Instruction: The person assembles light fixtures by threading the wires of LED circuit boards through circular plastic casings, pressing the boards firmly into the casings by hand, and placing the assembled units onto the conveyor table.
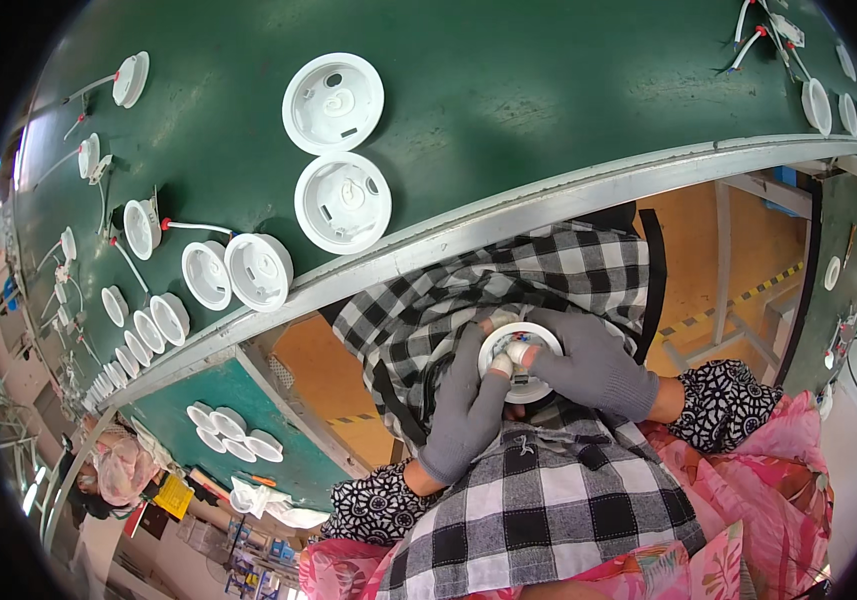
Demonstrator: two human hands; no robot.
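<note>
Left hand [465, 415] and right hand [598, 368], grip clamped on the cup [525, 381]; likely light, stiff; best held by its rim [522, 326].

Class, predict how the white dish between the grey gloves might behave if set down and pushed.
The white dish seems stiff: its visible outline curves evenly. Its hollow shape suggests it may be light. Stood on edge, that roundness could let it roll.
</note>
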